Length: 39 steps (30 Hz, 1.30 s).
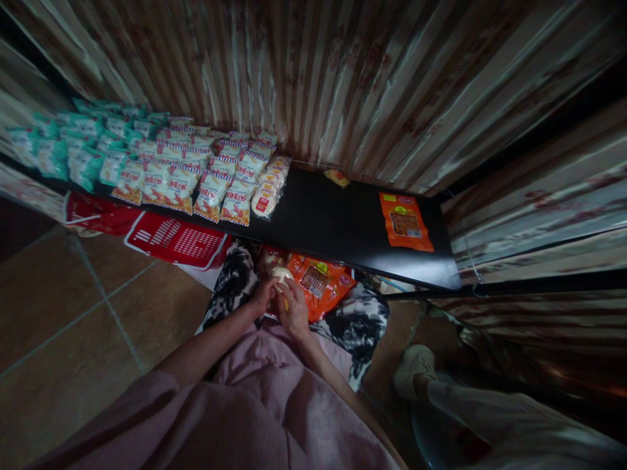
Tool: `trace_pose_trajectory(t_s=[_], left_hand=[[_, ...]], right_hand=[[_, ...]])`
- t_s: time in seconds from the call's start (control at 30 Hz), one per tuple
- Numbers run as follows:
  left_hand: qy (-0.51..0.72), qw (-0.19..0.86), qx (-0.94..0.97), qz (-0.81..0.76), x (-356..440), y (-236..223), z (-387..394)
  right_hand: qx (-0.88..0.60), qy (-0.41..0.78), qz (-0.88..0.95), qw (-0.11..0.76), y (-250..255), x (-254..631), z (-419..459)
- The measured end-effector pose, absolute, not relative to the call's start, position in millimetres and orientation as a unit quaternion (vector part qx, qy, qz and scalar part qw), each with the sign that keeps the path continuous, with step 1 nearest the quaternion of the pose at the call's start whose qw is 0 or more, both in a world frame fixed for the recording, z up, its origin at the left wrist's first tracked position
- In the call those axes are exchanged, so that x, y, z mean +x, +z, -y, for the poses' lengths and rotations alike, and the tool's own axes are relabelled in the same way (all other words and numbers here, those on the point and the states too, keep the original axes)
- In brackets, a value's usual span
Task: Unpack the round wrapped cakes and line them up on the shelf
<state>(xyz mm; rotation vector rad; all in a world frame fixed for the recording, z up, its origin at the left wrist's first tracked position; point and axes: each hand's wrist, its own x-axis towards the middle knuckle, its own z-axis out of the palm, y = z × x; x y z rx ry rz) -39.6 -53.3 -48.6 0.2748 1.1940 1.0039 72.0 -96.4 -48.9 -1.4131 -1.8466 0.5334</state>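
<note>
Over my lap, my left hand (265,294) and my right hand (294,312) are close together, fingers closed around a pale round item (281,274). A small yellow bit shows between the hands; what it is I cannot make out. Just behind them an orange snack packet (321,287) with a see-through window lies on my lap. A red and clear package (269,256) sits beside it, partly hidden by the hands.
On the black table (313,209) stand rows of white snack bags (181,186) and green bags (83,156). A clear pack of round pale pieces (270,189), a small yellow packet (337,177) and another orange packet (405,220) lie there too. Red bags (176,240) hang below; another person's shoe (414,372) is at right.
</note>
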Motion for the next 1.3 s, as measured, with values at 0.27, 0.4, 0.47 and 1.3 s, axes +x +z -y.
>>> trace_pose_trajectory(t_s=[0.27,0.4,0.47,1.3], left_hand=[[0.461,0.716,0.072,-0.52,-39,-46,52],[0.473,0.717,0.06,-0.508,-39,-48,50],[0.479,0.719,0.057,-0.501,-38,-49,50],[0.482,0.76,0.065,-0.431,-36,-49,49]], right_hand=[[-0.541,0.22,0.717,0.38,-45,70,103],[-0.597,0.199,0.666,0.401,-44,74,97],[-0.607,0.196,0.657,0.402,-45,76,93],[-0.613,0.202,0.66,0.385,-53,75,94]])
